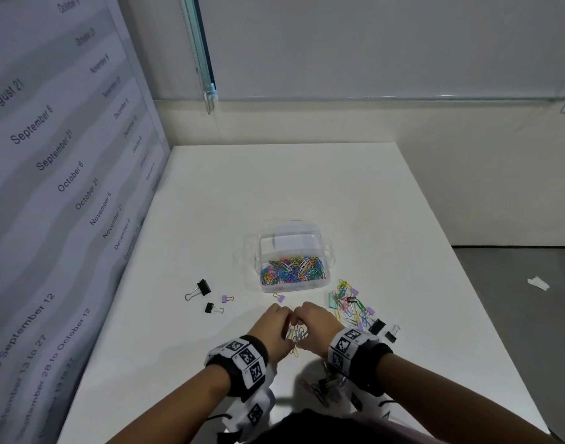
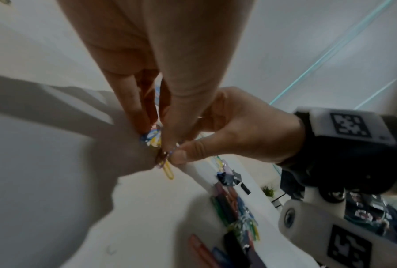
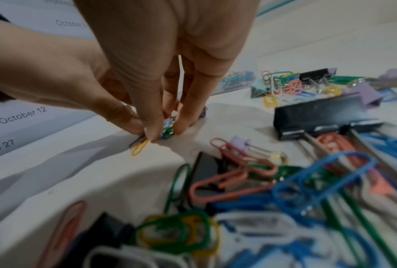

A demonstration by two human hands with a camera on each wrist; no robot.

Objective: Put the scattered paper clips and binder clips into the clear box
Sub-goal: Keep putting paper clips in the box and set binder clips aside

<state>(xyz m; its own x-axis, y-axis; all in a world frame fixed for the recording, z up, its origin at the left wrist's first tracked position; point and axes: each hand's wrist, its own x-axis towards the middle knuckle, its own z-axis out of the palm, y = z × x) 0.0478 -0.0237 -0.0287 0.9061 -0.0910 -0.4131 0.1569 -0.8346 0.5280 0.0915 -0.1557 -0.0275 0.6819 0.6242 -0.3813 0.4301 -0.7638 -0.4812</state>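
White table [image 1: 386, 200] fills your view, with a wall calendar sheet [image 1: 50, 155] hanging along its left edge. Your left hand [image 1: 274, 328] and right hand [image 1: 316, 325] meet just in front of you, fingertips together, both pinching one small bundle of coloured paper clips [image 1: 295, 336] low over the tabletop; a yellow clip [image 2: 168, 171] hangs out of the bundle's underside. Beyond your hands sits the clear box [image 1: 327, 251], lid off, already carrying a layer of coloured paper clips at its near end. One small purple binder clip [image 1: 279, 297] lies just in front of the box. To your left lie three binder clips [image 1: 209, 298], two black and one purple, well apart from the box. To your right a loose pile [image 1: 351, 304] of paper clips and binder clips runs from beside the box toward your right wrist. Another heap [image 1: 326, 384] lies near the table's front edge, under your right forearm.
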